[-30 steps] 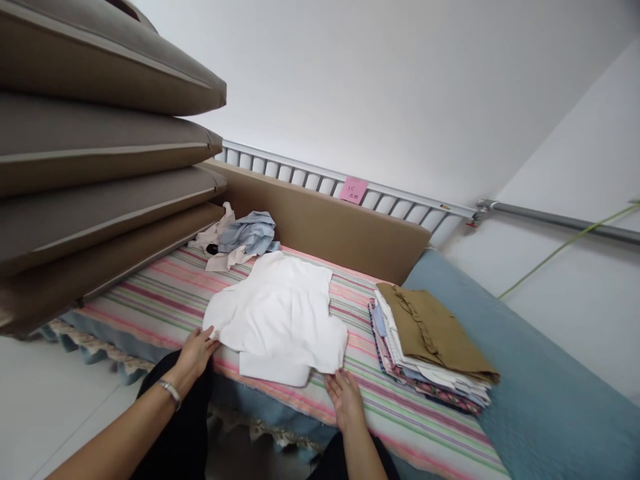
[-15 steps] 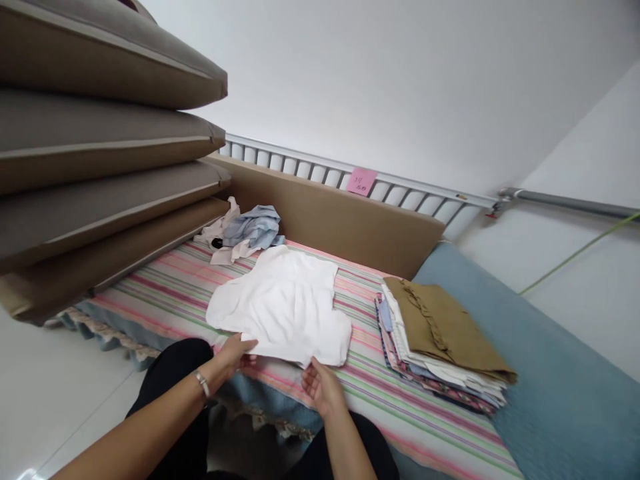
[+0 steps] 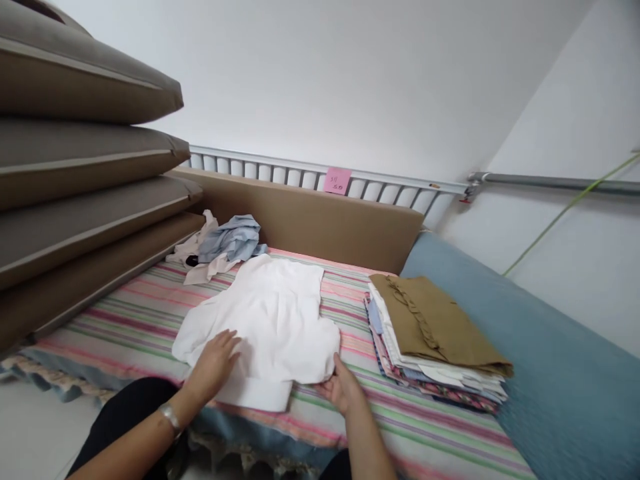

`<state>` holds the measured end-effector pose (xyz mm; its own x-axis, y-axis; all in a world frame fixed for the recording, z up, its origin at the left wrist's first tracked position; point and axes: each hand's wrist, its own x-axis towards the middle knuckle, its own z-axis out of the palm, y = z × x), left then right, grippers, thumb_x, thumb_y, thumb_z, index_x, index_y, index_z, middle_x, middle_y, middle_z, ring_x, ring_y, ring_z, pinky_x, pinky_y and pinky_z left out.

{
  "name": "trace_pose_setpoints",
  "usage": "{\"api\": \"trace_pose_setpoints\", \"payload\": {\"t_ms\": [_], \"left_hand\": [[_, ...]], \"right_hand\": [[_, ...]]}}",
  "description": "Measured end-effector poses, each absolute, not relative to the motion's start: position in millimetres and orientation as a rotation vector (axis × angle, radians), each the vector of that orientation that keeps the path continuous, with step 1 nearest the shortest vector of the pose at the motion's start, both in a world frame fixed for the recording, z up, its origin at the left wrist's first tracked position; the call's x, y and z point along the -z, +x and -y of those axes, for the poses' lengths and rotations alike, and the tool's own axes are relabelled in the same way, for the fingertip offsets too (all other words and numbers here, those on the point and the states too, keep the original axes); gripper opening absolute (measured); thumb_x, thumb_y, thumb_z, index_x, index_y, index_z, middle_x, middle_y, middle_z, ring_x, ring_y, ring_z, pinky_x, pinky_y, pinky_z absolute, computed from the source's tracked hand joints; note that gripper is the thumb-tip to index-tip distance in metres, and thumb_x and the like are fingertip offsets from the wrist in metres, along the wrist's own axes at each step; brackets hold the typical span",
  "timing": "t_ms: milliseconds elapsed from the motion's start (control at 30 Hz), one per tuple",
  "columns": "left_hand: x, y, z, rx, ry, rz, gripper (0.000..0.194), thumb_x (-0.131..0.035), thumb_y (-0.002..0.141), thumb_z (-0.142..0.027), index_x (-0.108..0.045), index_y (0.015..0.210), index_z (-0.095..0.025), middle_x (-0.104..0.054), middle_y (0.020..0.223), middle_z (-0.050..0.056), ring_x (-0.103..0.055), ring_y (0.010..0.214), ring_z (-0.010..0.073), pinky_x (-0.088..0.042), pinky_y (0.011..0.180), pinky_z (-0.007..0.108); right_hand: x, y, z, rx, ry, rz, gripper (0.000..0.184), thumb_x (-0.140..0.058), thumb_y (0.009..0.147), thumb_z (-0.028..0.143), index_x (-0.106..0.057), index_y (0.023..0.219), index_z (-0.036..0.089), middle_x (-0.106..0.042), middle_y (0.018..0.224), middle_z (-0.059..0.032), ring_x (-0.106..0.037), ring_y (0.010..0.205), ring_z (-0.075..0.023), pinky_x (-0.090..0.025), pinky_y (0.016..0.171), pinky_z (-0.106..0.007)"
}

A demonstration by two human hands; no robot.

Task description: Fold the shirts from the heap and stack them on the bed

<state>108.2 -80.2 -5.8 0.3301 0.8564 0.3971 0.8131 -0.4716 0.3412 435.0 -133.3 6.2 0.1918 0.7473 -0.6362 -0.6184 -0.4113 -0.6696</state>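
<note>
A white shirt (image 3: pixel 280 313) lies spread on the striped bed sheet (image 3: pixel 150 303), with a straight band along its near edge. My left hand (image 3: pixel 213 365) rests on the lower left of the shirt, fingers stretched out. At the lower right, my right hand (image 3: pixel 344 388) pinches the rounded edge of the sleeve between thumb and fingers. To the right stands a pile of folded clothes, topped by a mustard-brown garment (image 3: pixel 435 323) with a ruffled strip. Crumpled light blue cloth (image 3: pixel 233 239) and pale pink cloth (image 3: pixel 203 273) lie behind the shirt on the left.
Thick brown cushions (image 3: pixel 85 160) are stacked at the left. A brown board (image 3: pixel 320 220) stands along the back before a metal rail (image 3: pixel 280 175) bearing a pink note (image 3: pixel 337 181). Blue bedding (image 3: pixel 560 353) covers the right side. A grey pipe (image 3: pixel 545 181) runs along the wall.
My left hand has let go of the shirt's near edge and moved left onto its surface. My right hand has shifted to the sleeve edge. The near band of the shirt now lies flat.
</note>
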Motion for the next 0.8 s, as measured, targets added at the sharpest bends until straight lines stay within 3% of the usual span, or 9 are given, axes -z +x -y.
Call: {"api": "trace_pose_setpoints", "payload": {"t_ms": [133, 333, 533, 600, 700, 800], "left_hand": [[36, 139, 74, -0.549, 2.706, -1.513, 0.043, -0.044, 0.088, -0.037, -0.050, 0.130, -0.027, -0.048, 0.138, 0.006, -0.039, 0.129, 0.0304, -0.035, 0.101, 0.049], [53, 137, 75, -0.524, 2.821, -1.542, 0.048, -0.041, 0.090, -0.042, -0.039, 0.137, -0.032, -0.041, 0.143, 0.005, -0.036, 0.132, 0.0273, -0.032, 0.105, 0.045], [46, 138, 76, -0.425, 2.814, -1.567, 0.047, -0.039, 0.091, -0.041, -0.036, 0.138, -0.036, -0.037, 0.145, 0.001, -0.033, 0.133, 0.0281, -0.033, 0.103, 0.049], [45, 139, 76, -0.402, 2.798, -1.573, 0.046, -0.038, 0.092, -0.040, -0.036, 0.138, -0.038, -0.036, 0.146, 0.000, -0.032, 0.134, 0.0285, -0.033, 0.103, 0.050], [44, 139, 76, -0.412, 2.786, -1.564, 0.046, -0.037, 0.092, -0.039, -0.035, 0.138, -0.038, -0.035, 0.146, 0.000, -0.032, 0.134, 0.0287, -0.032, 0.103, 0.050], [45, 139, 76, -0.432, 2.781, -1.554, 0.046, -0.038, 0.092, -0.040, -0.037, 0.137, -0.037, -0.036, 0.146, 0.001, -0.032, 0.134, 0.0293, -0.031, 0.104, 0.050]], "right_hand": [[-4, 423, 102, -1.391, -0.994, 0.103, 0.034, -0.062, 0.072, 0.034, -0.060, 0.103, 0.020, -0.071, 0.091, -0.0052, -0.065, 0.093, -0.0215, -0.053, 0.080, -0.036], [-18, 440, 95, -0.946, -1.093, 0.289, 0.083, -0.067, 0.057, 0.025, -0.037, 0.135, 0.027, -0.066, 0.102, -0.0021, -0.063, 0.089, -0.0185, -0.051, 0.079, -0.031], [-26, 442, 107, -0.413, -1.455, 0.698, 0.054, -0.057, 0.067, 0.032, -0.056, 0.120, 0.022, -0.063, 0.108, -0.0069, -0.060, 0.090, -0.0194, -0.044, 0.086, -0.032], [-19, 443, 103, -0.555, -1.439, 0.572, 0.056, -0.059, 0.067, 0.037, -0.055, 0.120, 0.022, -0.064, 0.107, -0.0063, -0.061, 0.089, -0.0195, -0.046, 0.083, -0.031], [-6, 449, 90, -0.987, -1.375, 0.232, 0.049, -0.053, 0.071, 0.047, -0.058, 0.110, 0.018, -0.070, 0.089, -0.0067, -0.065, 0.083, -0.0218, -0.051, 0.073, -0.033], [0, 455, 79, -1.153, -1.356, 0.175, 0.040, -0.042, 0.077, 0.045, -0.061, 0.098, 0.016, -0.070, 0.073, -0.0078, -0.067, 0.077, -0.0245, -0.053, 0.066, -0.038]]}}
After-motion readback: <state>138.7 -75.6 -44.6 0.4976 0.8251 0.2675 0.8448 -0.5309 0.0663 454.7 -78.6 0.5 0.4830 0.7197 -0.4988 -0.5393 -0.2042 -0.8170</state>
